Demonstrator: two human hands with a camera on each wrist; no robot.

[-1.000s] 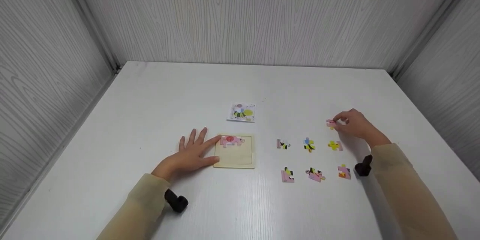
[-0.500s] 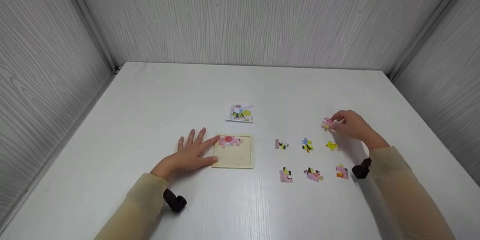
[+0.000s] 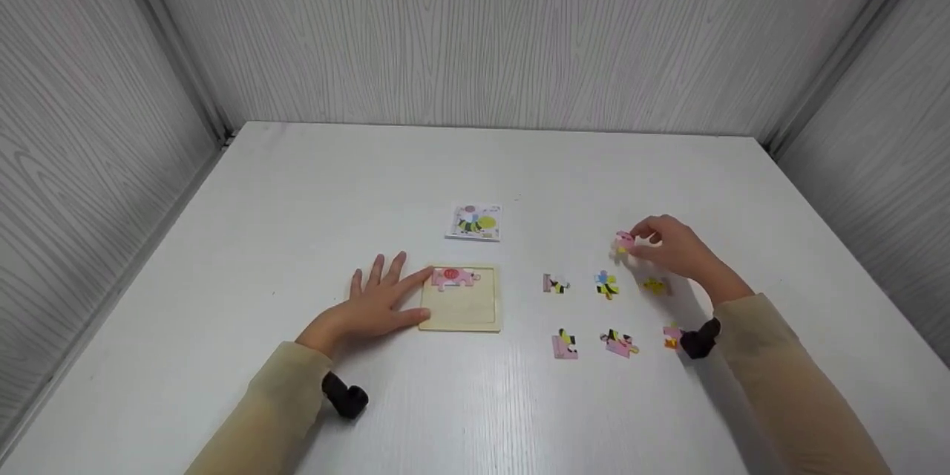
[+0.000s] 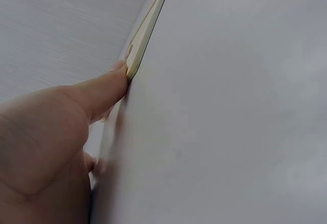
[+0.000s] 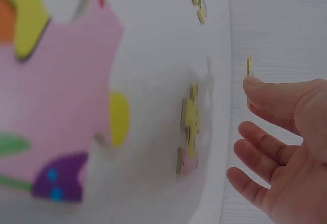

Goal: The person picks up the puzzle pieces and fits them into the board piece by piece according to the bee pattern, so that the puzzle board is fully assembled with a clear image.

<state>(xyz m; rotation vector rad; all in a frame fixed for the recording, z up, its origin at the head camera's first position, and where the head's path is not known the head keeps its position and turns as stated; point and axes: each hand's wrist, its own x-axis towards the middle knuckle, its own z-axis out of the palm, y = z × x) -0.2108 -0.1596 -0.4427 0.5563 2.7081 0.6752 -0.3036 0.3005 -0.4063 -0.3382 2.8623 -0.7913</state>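
R hand point(image 3: 674, 248) pinches pc point(image 3: 624, 241); head view: print, R-wrist: edge.

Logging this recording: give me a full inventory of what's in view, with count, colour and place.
wooden tray: 1, pale wood, table centre, by the left hand
puzzle section: pink with red, inside the tray's far edge; piece count unclear
picture square: 1, white with yellow and black, beyond the tray
far-row pieces: 3, multicoloured, right of the tray
near-row pieces: 3, mostly pink, nearer the person
held piece: 1, pink, raised, pinched by the right hand
table: 1, white, under everything
wall panels: 3, grey-white, left, back, right
black wrist devices: 2, one per wrist
sleeves: 2, beige
hands: 2, bare
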